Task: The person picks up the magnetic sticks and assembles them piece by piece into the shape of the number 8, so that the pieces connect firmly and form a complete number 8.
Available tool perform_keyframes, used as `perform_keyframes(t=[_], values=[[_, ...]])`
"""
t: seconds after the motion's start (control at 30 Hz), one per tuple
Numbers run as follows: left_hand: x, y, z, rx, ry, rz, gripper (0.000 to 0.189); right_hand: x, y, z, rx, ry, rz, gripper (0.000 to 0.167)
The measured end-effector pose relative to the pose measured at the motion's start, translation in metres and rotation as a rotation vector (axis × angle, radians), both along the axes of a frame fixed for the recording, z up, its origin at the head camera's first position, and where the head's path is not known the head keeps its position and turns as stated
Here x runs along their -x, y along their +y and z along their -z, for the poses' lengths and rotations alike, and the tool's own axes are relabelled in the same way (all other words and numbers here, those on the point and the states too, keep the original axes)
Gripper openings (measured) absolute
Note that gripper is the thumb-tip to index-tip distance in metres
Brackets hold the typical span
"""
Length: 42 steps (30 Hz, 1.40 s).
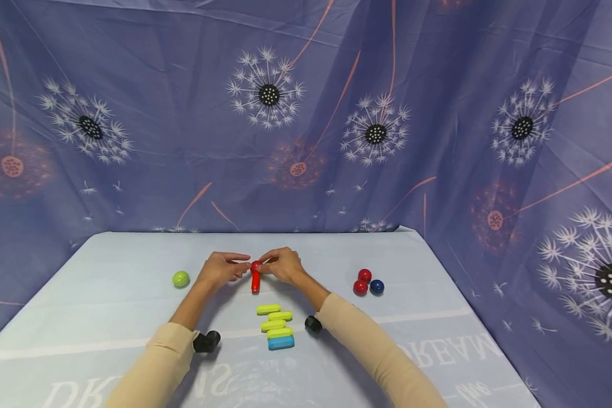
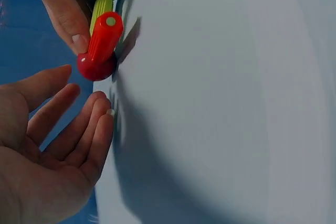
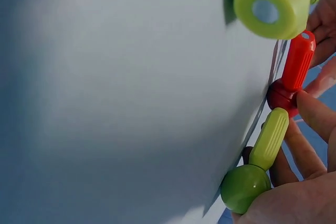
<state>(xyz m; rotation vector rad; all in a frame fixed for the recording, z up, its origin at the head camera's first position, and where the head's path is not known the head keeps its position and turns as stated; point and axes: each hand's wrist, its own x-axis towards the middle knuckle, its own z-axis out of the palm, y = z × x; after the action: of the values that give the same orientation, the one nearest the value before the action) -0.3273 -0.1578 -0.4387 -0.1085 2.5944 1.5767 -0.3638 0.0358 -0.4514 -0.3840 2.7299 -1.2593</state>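
Note:
My right hand [image 1: 283,265] grips a small joined piece near the middle of the table, its fingertips against the red ball [image 3: 281,98]. From that ball a red ribbed rod [image 1: 255,282] points toward me. A yellow-green ribbed rod [image 3: 270,136], with a green ball [image 3: 244,188] at its far end, reaches from the red ball to the palm side of the right hand. My left hand [image 2: 58,145] is just left of the red ball, its fingers extended and slightly apart from it, holding nothing. The right palm partly covers the green ball.
Several yellow-green rods [image 1: 272,326] lie in a column nearer me, with a blue rod [image 1: 280,343] at its near end. Two red balls [image 1: 360,287] and a dark blue ball [image 1: 377,287] sit to the right. A light green ball [image 1: 181,279] lies on the left.

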Motion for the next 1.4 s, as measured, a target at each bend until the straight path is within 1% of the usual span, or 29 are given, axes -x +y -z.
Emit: perform_keyframes(t=[0.1, 0.23, 0.33, 0.43, 0.53, 0.6, 0.73, 0.87, 1.03, 1.17, 1.4], values=[[-0.006, -0.006, -0.009, 0.094, 0.052, 0.018, 0.036, 0.0, 0.0, 0.0, 0.004, -0.008, 0.005, 0.021], [-0.013, -0.02, -0.021, 0.241, 0.147, 0.045, 0.034, -0.001, 0.0, -0.001, 0.004, -0.01, 0.01, 0.02], [-0.017, -0.036, -0.03, 0.313, 0.206, 0.057, 0.033, 0.0, 0.0, -0.001, -0.001, -0.008, 0.01, 0.021], [-0.022, -0.055, -0.038, 0.358, 0.232, 0.059, 0.034, 0.0, -0.001, -0.001, -0.008, -0.007, 0.006, 0.021], [-0.027, -0.074, -0.043, 0.395, 0.23, 0.059, 0.036, 0.0, -0.001, -0.001, -0.015, -0.005, 0.001, 0.021], [-0.03, -0.085, -0.044, 0.417, 0.209, 0.065, 0.039, 0.0, -0.002, -0.001, -0.017, -0.006, -0.002, 0.021], [-0.036, -0.105, -0.042, 0.466, 0.164, 0.09, 0.046, -0.001, -0.002, -0.001, -0.011, -0.013, 0.0, 0.021], [-0.039, -0.12, -0.039, 0.502, 0.12, 0.112, 0.051, 0.001, -0.002, 0.0, -0.008, -0.012, 0.005, 0.02], [-0.04, -0.129, -0.035, 0.516, 0.065, 0.153, 0.057, 0.003, -0.002, 0.001, 0.002, -0.016, 0.009, 0.019], [-0.041, -0.131, -0.031, 0.506, 0.041, 0.163, 0.06, 0.003, -0.002, 0.001, 0.013, -0.025, 0.007, 0.018], [-0.042, -0.13, -0.028, 0.506, 0.078, 0.14, 0.054, 0.002, 0.001, -0.001, 0.014, -0.03, 0.011, 0.02]])
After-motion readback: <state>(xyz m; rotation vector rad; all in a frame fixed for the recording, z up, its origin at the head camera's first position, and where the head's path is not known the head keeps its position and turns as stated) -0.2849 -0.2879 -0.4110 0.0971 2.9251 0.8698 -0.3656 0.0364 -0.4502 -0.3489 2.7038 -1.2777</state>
